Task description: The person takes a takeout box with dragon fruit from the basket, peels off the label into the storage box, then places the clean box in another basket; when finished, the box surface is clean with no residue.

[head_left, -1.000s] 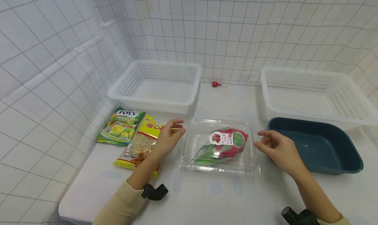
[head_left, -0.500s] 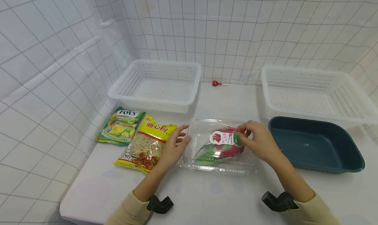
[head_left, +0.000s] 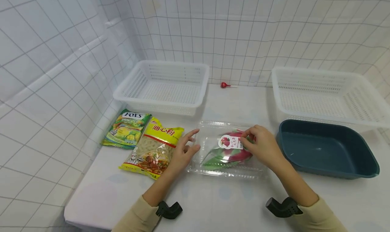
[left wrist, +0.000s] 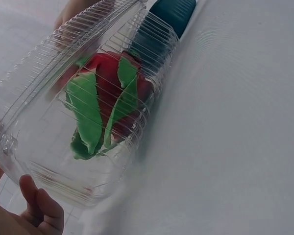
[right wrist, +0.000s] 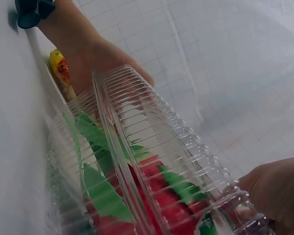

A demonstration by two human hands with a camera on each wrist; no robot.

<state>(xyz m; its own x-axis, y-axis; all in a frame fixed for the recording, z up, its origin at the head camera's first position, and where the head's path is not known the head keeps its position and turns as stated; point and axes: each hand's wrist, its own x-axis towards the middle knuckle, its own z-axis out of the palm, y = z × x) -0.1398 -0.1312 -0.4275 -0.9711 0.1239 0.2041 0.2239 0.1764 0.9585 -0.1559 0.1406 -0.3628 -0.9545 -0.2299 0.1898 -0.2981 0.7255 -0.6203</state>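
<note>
A clear plastic clamshell box (head_left: 203, 137) lies on the table with a red and green dragon fruit (head_left: 236, 155) inside. A white label (head_left: 232, 142) with a red fruit picture is on its lid. My left hand (head_left: 181, 154) is at the box's left edge, thumb and forefinger spread; the left wrist view shows its fingertips (left wrist: 29, 188) by the box's end. My right hand (head_left: 263, 145) is bent over the right part of the lid, thumb and forefinger close together at the label's right end. I cannot tell whether it pinches the label or only touches the lid.
A yellow pasta bag (head_left: 158, 150) and a green FOX'S candy bag (head_left: 128, 128) lie left. White plastic baskets stand back left (head_left: 161, 108) and back right (head_left: 332, 115). A dark teal bin (head_left: 329, 154) stands right. A red lollipop (head_left: 224, 85) lies behind.
My right hand has moved left from beside the box onto its lid and label. My left hand has come right and nearer me, to the box's left edge. The box stays about where it was.
</note>
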